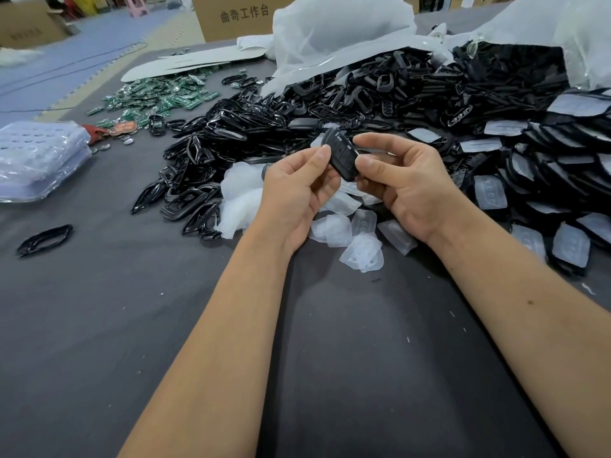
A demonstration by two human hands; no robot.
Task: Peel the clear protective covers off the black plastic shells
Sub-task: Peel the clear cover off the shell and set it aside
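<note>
Both my hands hold one black plastic shell (pixel 342 157) above the dark table. My left hand (pixel 297 186) pinches its left edge between thumb and fingers. My right hand (pixel 400 180) grips its right side, thumb on the front face. The shell's button face looks bare and dark. Loose clear covers (pixel 360 239) lie on the table just below my hands. More shells with clear covers on them (pixel 542 193) are heaped to the right.
A large heap of black frames and shells (pixel 264 127) fills the table's far middle. Green circuit boards (pixel 155 100) lie at the far left, a stack of clear trays (pixel 39 160) at the left edge, and a lone black frame (pixel 44 239) near it. White bags (pixel 330 31) sit behind.
</note>
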